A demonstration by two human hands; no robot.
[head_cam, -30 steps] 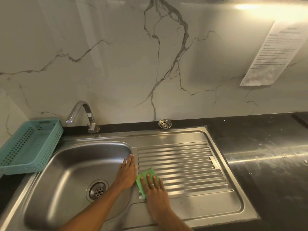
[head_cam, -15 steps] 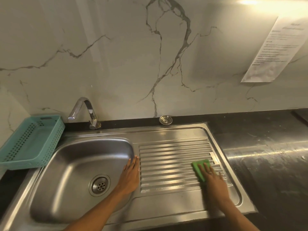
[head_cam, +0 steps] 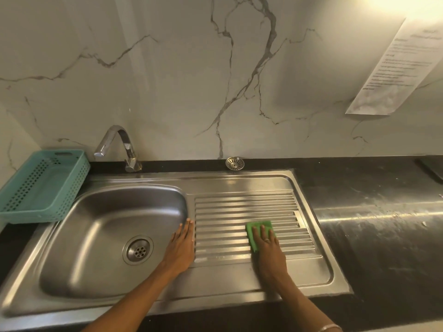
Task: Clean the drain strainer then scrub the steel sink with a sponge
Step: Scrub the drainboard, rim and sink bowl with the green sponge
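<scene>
Sponge, green, flat on ribbed drainboard, has shifted back left from right edge. Right hand presses it with straight fingers; left hand flat, released, unmoved on basin rim.

There is one camera only, on my head. It looks forward and down, from above the front edge of the worktop, towards the marble wall. It is near: the steel sink fills the lower half, and my two forearms come in from the bottom edge.
</scene>
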